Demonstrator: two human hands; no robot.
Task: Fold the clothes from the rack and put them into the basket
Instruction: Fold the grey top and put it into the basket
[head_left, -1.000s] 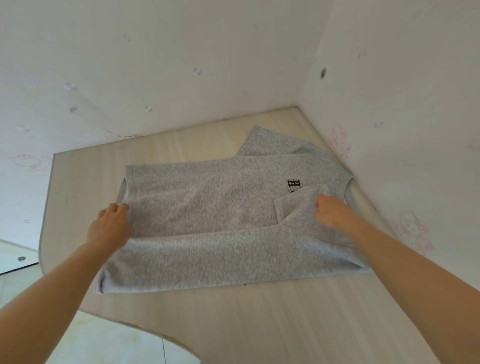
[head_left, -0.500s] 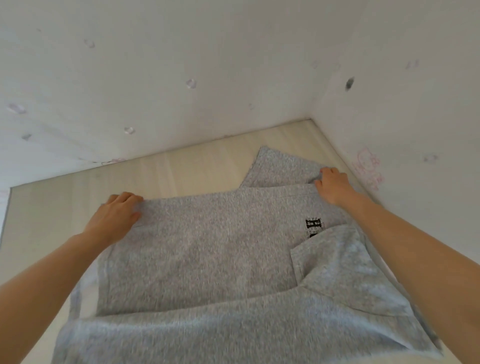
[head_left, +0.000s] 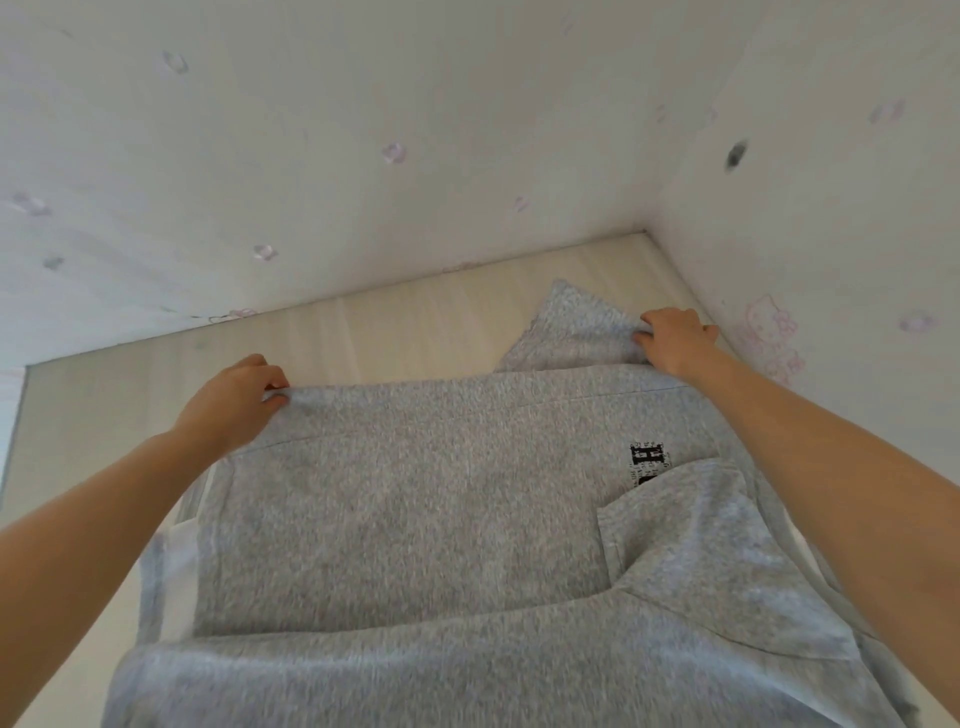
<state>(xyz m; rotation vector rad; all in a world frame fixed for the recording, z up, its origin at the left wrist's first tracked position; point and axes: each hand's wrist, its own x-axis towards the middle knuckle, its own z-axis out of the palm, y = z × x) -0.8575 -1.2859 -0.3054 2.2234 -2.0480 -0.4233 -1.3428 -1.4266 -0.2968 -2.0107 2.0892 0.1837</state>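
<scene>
We have the grey marl knit sweatshirt (head_left: 415, 519) spread flat on the pale wood-grain counter (head_left: 395, 332), its long axis running left to right. Our left hand (head_left: 228, 400) pinches its far edge at the left; our right hand (head_left: 675, 338) pinches the far sleeve at the right. Both fingers are curled onto cloth. The unfolded body lies nearward of both hands, so the fold likely draws toward us.

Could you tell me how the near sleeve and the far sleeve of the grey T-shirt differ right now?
The near sleeve lies folded in on the T-shirt; the far sleeve sticks out on the table. The right hand pinches the far sleeve; no hand touches the near one. Both are grey.
</scene>
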